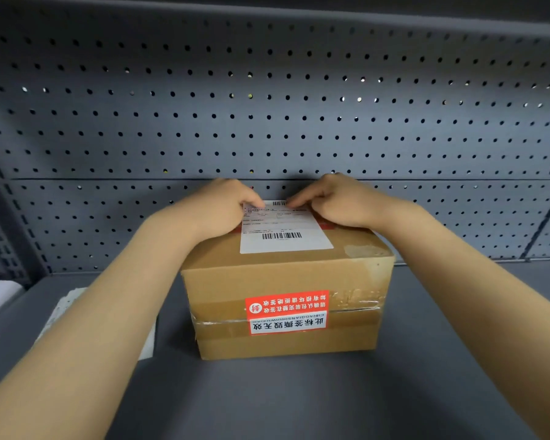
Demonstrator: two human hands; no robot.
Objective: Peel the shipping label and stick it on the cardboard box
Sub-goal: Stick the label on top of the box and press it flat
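Shipping label (285, 228) already on cardboard box (286, 300) top; left hand (226, 208), right hand (337, 201) flat, grip loose, holding nothing, pressing far edge. Next: smooth toward near edge.

Dim, even light — soft shadows; wide-angle bending at edges; slight blur throughout.

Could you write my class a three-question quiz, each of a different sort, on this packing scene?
1. True or false: the shipping label lies on top of the cardboard box.
2. Which part of the label do both hands press? A) far edge B) near edge C) no part
3. Fill in: the red sticker sits on the box's ____ face, the one nearest the camera.

Key: 1 true. 2 A: the left hand and right hand rest fingers on the far edge. 3 front.
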